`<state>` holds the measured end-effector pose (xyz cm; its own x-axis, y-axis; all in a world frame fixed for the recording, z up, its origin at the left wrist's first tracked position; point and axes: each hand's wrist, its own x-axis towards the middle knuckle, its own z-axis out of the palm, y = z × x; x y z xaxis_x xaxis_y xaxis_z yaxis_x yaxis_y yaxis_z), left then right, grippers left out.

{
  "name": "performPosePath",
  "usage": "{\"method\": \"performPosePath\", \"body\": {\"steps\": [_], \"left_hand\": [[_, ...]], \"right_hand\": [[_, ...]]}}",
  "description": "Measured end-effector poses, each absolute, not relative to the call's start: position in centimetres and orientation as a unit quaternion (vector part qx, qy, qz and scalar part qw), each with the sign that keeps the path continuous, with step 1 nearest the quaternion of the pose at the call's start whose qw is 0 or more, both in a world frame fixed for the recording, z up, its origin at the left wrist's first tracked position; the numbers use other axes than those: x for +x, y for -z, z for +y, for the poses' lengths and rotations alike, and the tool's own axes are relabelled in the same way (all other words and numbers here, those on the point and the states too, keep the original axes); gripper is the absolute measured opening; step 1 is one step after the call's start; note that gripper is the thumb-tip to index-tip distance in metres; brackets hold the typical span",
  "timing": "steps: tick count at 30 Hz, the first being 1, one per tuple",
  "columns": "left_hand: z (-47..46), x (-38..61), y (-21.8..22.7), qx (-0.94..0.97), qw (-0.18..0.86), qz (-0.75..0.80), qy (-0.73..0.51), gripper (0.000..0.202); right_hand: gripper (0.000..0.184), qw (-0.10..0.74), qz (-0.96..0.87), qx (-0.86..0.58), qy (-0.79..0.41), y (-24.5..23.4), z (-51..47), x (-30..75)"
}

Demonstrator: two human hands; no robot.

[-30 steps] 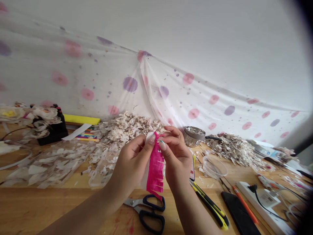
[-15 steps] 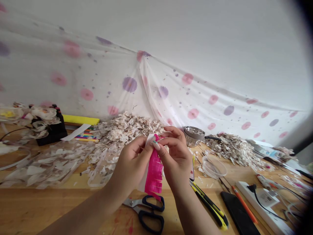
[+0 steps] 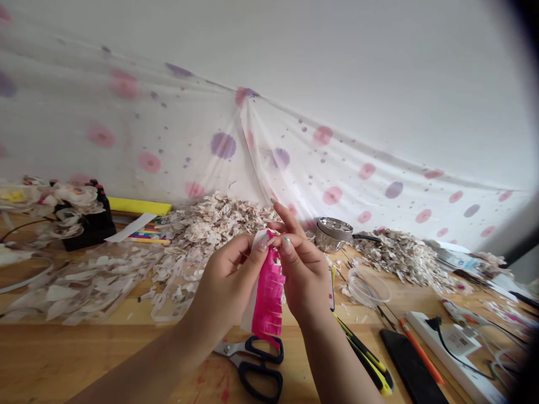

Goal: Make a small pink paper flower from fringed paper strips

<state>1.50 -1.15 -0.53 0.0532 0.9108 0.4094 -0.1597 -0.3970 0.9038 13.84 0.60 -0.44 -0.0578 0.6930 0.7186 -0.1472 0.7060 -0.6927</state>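
Head view has you apparently working the top edge of a fringed, magenta paper-like strip (image 3: pixel 268 300) with a white band, its lower end hanging over the navy-handled metal scissors (image 3: pixel 261 366). Above those scissors, your left hand (image 3: pixel 227 275) grips the strip's top; your right hand's (image 3: pixel 307 275) thumb and forefinger crowd that edge, their pinch unclear, so the next move probably calls for steady, light fingertip control.
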Motion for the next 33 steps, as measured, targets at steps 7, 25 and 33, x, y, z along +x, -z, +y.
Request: {"method": "performPosePath", "body": {"steps": [7, 25, 33], "left_hand": [[-0.9, 1.41, 0.8, 0.586, 0.413, 0.338, -0.61, 0.026], [-1.53, 1.75, 0.41, 0.633, 0.308, 0.357, -0.614, 0.032], [-1.66, 1.6, 0.42, 0.61, 0.376, 0.333, -0.613, 0.026]], "right_hand": [[0.01, 0.655, -0.641, -0.189, -0.353, 0.55, 0.66, 14.01], [0.012, 0.654, -0.634, -0.204, -0.359, 0.43, 0.92, 14.16], [0.016, 0.654, -0.617, -0.161, -0.406, 0.38, 0.8, 13.71]]}}
